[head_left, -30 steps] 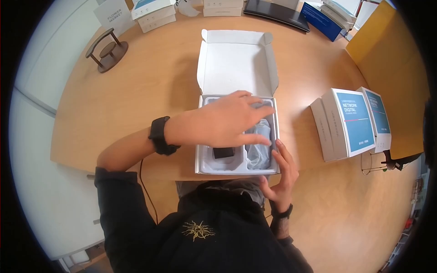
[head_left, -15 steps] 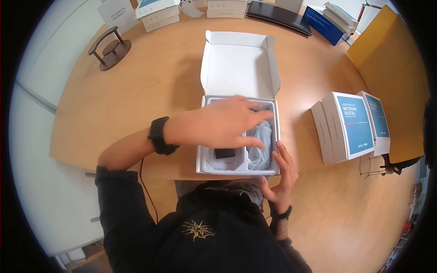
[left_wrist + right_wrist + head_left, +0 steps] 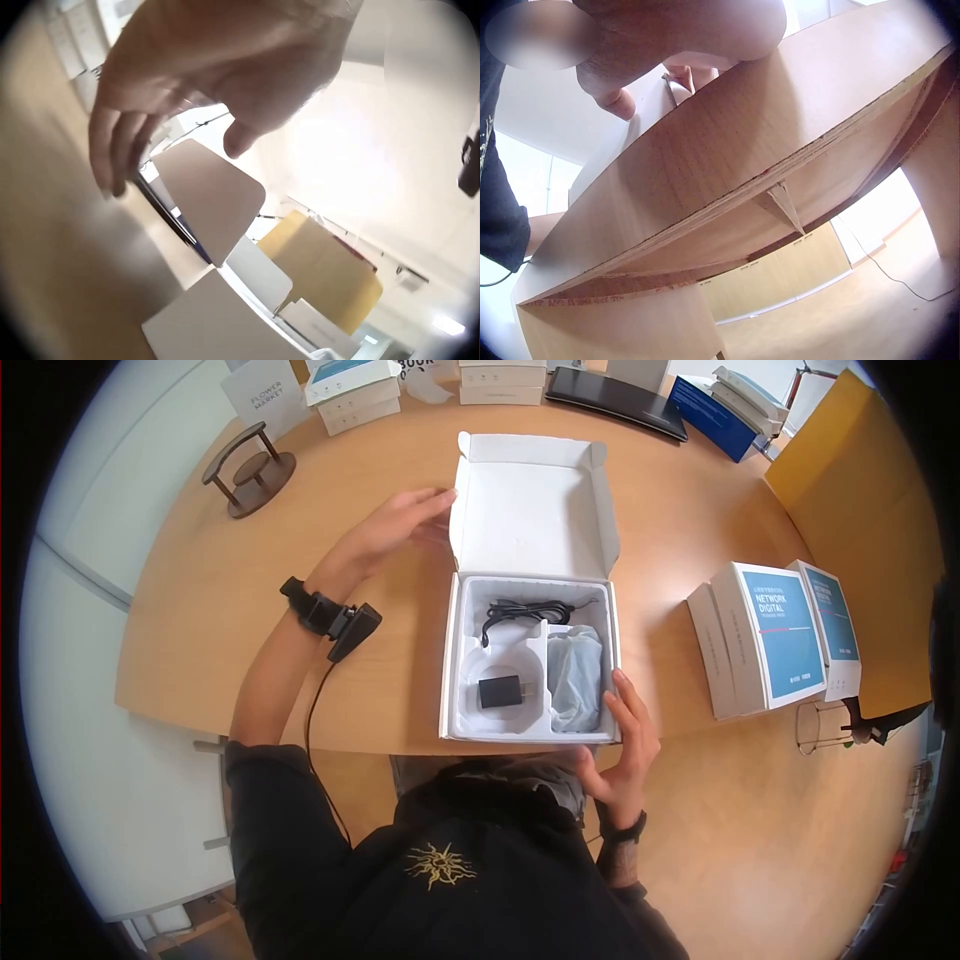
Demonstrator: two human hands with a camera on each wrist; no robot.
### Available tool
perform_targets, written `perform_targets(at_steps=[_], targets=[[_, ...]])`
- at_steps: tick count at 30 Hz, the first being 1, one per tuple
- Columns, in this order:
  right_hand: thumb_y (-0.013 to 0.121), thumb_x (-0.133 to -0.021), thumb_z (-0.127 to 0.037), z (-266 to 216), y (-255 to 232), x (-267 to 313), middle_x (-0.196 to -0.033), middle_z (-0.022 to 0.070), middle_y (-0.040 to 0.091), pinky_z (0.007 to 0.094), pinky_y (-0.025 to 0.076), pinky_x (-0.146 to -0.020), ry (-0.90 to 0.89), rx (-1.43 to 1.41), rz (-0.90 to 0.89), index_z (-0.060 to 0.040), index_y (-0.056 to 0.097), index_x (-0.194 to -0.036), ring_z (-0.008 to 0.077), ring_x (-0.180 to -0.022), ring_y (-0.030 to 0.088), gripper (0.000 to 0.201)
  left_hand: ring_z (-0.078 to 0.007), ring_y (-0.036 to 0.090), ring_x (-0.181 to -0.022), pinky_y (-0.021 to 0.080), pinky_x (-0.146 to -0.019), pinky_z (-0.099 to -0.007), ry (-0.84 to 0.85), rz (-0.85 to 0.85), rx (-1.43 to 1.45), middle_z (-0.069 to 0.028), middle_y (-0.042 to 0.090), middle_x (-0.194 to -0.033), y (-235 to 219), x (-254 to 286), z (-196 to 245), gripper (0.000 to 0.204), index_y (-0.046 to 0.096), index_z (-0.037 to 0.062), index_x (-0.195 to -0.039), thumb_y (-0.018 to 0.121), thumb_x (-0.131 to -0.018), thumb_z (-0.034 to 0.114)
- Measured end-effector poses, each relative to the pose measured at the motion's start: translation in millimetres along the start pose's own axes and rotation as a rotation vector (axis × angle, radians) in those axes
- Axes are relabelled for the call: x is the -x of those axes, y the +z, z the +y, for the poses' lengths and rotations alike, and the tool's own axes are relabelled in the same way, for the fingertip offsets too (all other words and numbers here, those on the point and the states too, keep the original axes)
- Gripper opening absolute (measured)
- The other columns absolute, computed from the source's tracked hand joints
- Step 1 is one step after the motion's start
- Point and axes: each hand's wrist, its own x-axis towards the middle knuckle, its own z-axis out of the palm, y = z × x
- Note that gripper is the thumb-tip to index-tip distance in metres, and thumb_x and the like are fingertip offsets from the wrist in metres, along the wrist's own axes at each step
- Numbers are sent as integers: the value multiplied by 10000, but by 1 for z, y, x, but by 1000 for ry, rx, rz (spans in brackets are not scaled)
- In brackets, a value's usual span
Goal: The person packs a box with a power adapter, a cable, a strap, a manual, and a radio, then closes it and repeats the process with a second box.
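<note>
An open white box (image 3: 448, 660) lies near the table's front edge, its lid (image 3: 530, 510) raised at the back. In its tray are a coiled black cable (image 3: 525, 610), a black adapter (image 3: 499, 691) and a pale plastic-wrapped item (image 3: 576, 680). The left hand (image 3: 395, 523) is at the lid's left side, fingers extended; whether they touch it is unclear. In the left wrist view that hand (image 3: 217, 67) is beside the lid flap (image 3: 210, 199), thumb apart. The right hand (image 3: 628, 745) rests against the box's right side, fingers relaxed; the right wrist view shows the hand (image 3: 675, 37) above the table edge.
Blue-and-white boxes (image 3: 785, 630) stand at the right, before a yellow panel (image 3: 860, 540). A dark wooden stand (image 3: 250, 480) is at the back left. White boxes (image 3: 355, 400), a black laptop (image 3: 615, 405) and a blue box (image 3: 710, 420) line the back.
The left hand has moved from over the tray, back and left to the lid's left side, uncovering the cable and adapter. The right hand stays at the box's right side.
</note>
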Motion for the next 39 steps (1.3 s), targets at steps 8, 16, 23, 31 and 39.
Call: perform_targets(at_steps=[8,16,23,31,39], targets=[[727,-765,-245,-1,0,0,-1385,271,620,475,523,-1020,20,-2,-8,-10,621,-1305,446,-1236,638,598,-181,650,-1147,530,-969,-330,238,-148,32,-122,668,-1311,-1,22,8,534,597,-55,-1363,723,-969,282],[715,-820,-327,-2,-1,6,-1443,297,564,474,491,-1059,128,-214,-13,25,573,-1360,447,-1323,576,660,-271,681,-1108,529,-981,-383,418,-60,-336,-146,702,-1261,22,88,20,550,605,14,-1378,797,-881,149],[635,-915,-499,8,-11,55,-1623,239,360,462,319,-1189,460,-253,-90,24,365,-1547,349,-1500,360,864,-315,637,-1266,495,-1077,-362,469,-91,-528,-185,634,-1406,36,110,14,585,555,24,-1445,734,-897,125],[579,-988,-417,-7,-1,17,-1559,283,423,508,482,-1059,343,-585,138,-25,302,-1599,391,-1302,578,777,-369,457,-1444,419,-1159,-432,584,-256,-772,-190,491,-1552,35,119,0,699,479,13,-1502,544,-814,-89],[586,-822,62,-10,-13,27,-1529,289,451,493,544,-1018,56,-63,47,-83,529,-1446,451,-1307,574,643,-428,352,-1489,329,-1210,-495,582,-223,-1089,-234,389,-1599,59,160,4,796,425,-30,-1527,641,-761,-44]])
